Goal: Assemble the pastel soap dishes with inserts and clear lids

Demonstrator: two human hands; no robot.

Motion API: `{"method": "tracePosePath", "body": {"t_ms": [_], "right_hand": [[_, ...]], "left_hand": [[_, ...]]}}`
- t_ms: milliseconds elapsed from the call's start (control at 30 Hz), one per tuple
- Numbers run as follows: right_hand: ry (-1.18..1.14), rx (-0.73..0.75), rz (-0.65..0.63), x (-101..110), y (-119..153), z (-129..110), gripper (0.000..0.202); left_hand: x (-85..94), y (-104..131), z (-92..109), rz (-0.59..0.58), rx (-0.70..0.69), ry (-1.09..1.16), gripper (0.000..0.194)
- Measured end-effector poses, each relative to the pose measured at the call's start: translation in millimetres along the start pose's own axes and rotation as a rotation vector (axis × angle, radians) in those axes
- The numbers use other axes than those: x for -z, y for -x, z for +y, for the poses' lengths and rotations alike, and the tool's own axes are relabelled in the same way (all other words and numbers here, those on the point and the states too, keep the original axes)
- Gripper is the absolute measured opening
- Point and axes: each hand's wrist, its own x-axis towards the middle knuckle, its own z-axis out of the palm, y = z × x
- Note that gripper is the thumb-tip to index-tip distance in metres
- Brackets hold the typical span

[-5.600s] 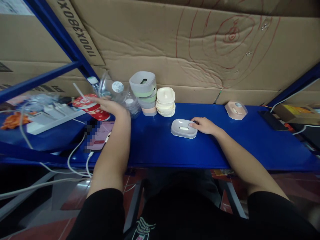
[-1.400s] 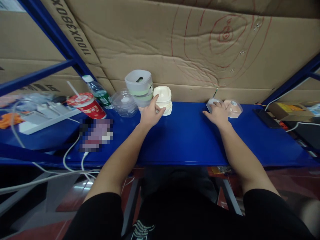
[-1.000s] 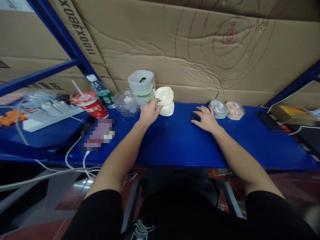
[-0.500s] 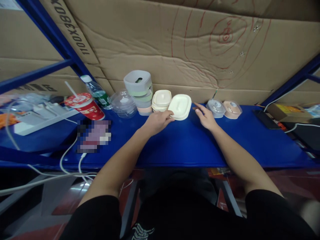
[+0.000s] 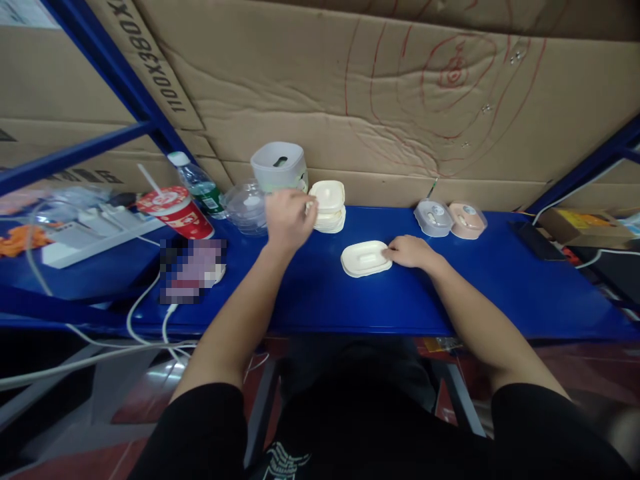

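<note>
My right hand (image 5: 414, 252) pinches the right end of a cream rounded lid or shallow tray (image 5: 367, 259), held low over the blue table. At the left, my left hand (image 5: 289, 223) is in front of a stack of grey and green tubs (image 5: 277, 163), its fingers smeared by motion, so what they do is unclear. It hides the lower tubs. Just right of that hand stands a pile of cream lids (image 5: 329, 207). Behind and left of it, clear plastic covers (image 5: 245, 205) sit nested together.
Two small lidded boxes, one grey (image 5: 433, 219) and one pink (image 5: 467, 220), stand at the back right. On the left are a red cup (image 5: 183, 212) with a straw, a water bottle (image 5: 203, 190) and a white power strip (image 5: 90, 241). Cardboard (image 5: 320, 87) walls the back.
The cream lid has passed from my left hand to my right and come down nearer me. My left hand has moved left toward the stacked tubs.
</note>
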Motion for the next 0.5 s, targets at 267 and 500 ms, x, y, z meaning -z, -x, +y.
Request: {"method": "tracePosePath", "body": {"t_ms": [267,500], "right_hand": [[-0.139,-0.019,-0.078,2,5,-21,0.054],[-0.187,0.022,-0.068,0,4,-16,0.059]], "left_hand": [[27.6,-39,-20,0.172,0.353,-0.048,0.07],[30.7,-44,-10,0.161,0.203,0.101,0.053]]}}
